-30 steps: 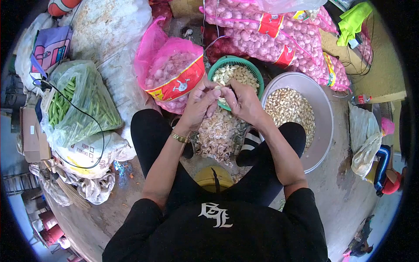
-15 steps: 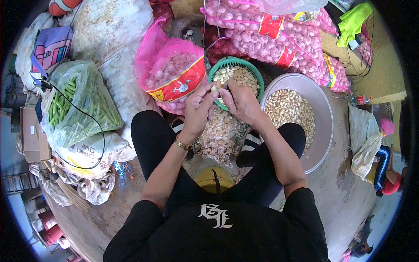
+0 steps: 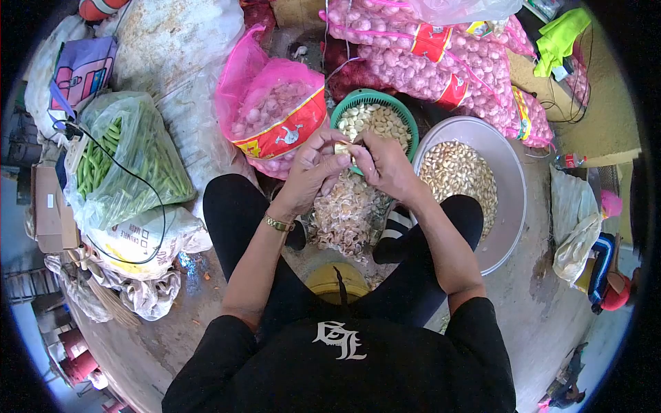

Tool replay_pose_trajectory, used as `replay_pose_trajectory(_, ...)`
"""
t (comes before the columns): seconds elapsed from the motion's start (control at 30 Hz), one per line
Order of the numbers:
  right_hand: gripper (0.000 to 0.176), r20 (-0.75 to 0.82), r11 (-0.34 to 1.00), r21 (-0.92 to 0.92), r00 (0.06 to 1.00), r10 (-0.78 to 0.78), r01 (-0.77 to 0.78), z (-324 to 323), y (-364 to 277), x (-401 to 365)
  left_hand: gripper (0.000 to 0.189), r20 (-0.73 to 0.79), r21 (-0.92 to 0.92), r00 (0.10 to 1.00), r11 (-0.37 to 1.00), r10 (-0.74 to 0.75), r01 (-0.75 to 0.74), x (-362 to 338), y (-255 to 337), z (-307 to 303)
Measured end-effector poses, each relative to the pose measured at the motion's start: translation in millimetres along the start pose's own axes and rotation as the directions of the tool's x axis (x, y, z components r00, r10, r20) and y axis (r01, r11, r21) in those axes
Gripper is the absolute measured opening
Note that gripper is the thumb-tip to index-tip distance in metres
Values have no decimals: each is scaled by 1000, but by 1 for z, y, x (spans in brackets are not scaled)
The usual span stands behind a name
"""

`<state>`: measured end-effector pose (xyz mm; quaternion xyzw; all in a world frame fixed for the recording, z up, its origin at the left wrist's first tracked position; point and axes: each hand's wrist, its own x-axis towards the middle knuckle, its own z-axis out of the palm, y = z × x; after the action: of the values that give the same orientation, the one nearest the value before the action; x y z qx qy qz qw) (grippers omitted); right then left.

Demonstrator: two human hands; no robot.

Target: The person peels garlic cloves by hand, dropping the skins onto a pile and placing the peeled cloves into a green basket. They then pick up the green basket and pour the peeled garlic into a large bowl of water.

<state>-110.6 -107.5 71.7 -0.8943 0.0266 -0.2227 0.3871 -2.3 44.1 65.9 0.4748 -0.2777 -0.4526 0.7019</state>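
Note:
My left hand (image 3: 311,172) pinches a pale garlic clove (image 3: 341,147) between thumb and fingers. Against the clove's other side, my right hand (image 3: 390,168) is closed, its thumb and forefinger pressed together; what they hold is too small to make out. Just beyond both hands stands a green plastic basket (image 3: 415,125) with peeled cloves (image 3: 372,118) in it. Below them, between my feet, lies a heap of garlic skins (image 3: 348,217). At the right a grey basin (image 3: 513,199) holds many unpeeled cloves (image 3: 458,172).
An open pink net bag of garlic (image 3: 275,110) stands at the left, and full garlic sacks (image 3: 427,69) are stacked behind. Further left lies a clear bag of green pods (image 3: 131,162). Under me is a yellow seat (image 3: 337,282). Another person (image 3: 609,275) shows at the far right.
My hands have turned slightly around the clove, and more of its pale side shows. My left wrist has shifted a little to the left and down.

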Motion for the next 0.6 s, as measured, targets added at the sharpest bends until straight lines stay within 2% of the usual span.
replay_pose_trajectory(0.07, 22, 14, 999, 34, 1000, 26, -27, -4, -7, -1, 26, -21, -48, 1000, 999, 2, -3, 1, -4, -3)
replay_pose_trajectory(0.13, 22, 30, 996, 69, 998, 48, -50, -6, -12, -3, 22, -77, -366, 994, 926, 72, -95, 6, -2, -11)
replay_pose_trajectory(0.27, 20, 60, 999, 40, 998, 31, -34, -4, -9, -8, 24, -36, -398, 995, 912, 95, -101, 7, 6, -16)
replay_pose_trajectory(0.33, 20, 65, 1000, 17, 998, 11, -12, -4, -7, -7, 28, 0, -335, 1000, 942, 24, -22, 5, 3, -13)
replay_pose_trajectory(0.4, 20, 6, 992, 129, 1000, -4, 4, -5, -9, -6, 29, 14, -344, 1000, 939, 0, 5, 3, 5, -9)
replay_pose_trajectory(0.43, 20, 4, 992, 130, 1000, -4, 3, -7, -10, -6, 31, 31, -356, 999, 934, -24, 33, 3, 7, -7)
replay_pose_trajectory(0.6, 20, -35, 993, 99, 997, 66, -62, -14, -10, -7, 31, 19, -361, 999, 932, -29, 34, 2, 12, -2)
